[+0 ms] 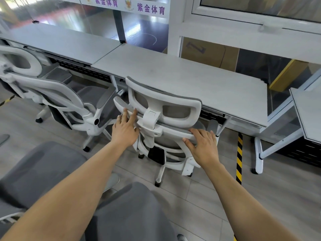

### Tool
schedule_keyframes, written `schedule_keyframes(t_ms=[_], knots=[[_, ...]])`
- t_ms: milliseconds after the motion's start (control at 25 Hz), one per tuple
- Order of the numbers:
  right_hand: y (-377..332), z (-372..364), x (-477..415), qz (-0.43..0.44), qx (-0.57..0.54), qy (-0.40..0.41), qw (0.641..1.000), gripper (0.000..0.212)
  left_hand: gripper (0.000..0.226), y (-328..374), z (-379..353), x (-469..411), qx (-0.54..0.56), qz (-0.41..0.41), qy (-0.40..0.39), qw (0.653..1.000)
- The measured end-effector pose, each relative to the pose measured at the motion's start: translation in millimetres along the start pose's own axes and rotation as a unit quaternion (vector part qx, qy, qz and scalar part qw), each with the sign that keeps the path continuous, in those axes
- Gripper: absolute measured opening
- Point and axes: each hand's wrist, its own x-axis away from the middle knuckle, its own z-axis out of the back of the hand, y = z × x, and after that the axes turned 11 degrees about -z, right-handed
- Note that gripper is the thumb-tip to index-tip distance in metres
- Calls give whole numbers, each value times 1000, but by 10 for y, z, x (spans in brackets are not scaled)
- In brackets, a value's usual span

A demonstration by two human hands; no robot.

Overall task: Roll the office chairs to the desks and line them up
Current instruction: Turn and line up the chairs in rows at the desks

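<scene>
A white-framed office chair (165,108) with grey mesh stands with its back toward me, pushed up against the front edge of the grey desk (199,80). My left hand (126,128) rests flat, fingers spread, on the left side of the backrest top. My right hand (203,142) lies with fingers apart on the right end of the backrest's upper rim. Neither hand is closed around the frame. A second matching chair (52,94) sits to the left, angled, in front of the neighbouring desk (60,40).
Two more grey chair seats (43,171) (132,211) are close below me. A yellow-black striped floor strip (239,159) runs past the desk leg (258,153) at right. Another desk (307,112) juts in from the right. Glass partitions stand behind the desks.
</scene>
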Motion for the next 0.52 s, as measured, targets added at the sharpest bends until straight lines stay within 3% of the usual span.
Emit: schedule_keyframes(t_ms=[200, 520], knots=[[-252, 353, 304, -36, -47, -1, 998, 45, 71, 227, 94, 650, 0, -64, 25, 998], [-555, 1007, 1803, -33, -102, 14, 994, 45, 51, 700, 432, 1904, 41, -116, 70, 990]])
